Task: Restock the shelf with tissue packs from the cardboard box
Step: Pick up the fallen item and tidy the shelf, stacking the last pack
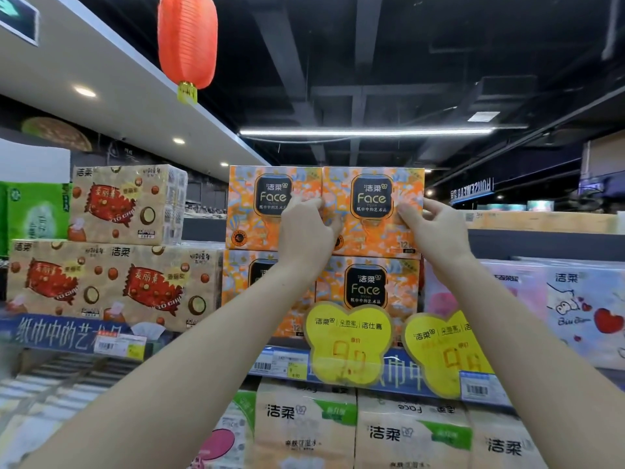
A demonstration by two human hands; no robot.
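Your orange "Face" tissue pack sits top right of the stacked four on the shelf; your left hand and right hand pinch its front face. Below hang two yellow price tags.

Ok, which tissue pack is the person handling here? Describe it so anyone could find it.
Start at the top shelf and find the two-high stack of orange floral "Face" packs in the middle. It is the upper right orange pack, with the left hand and right hand on its front; its three orange neighbours are not being handled.
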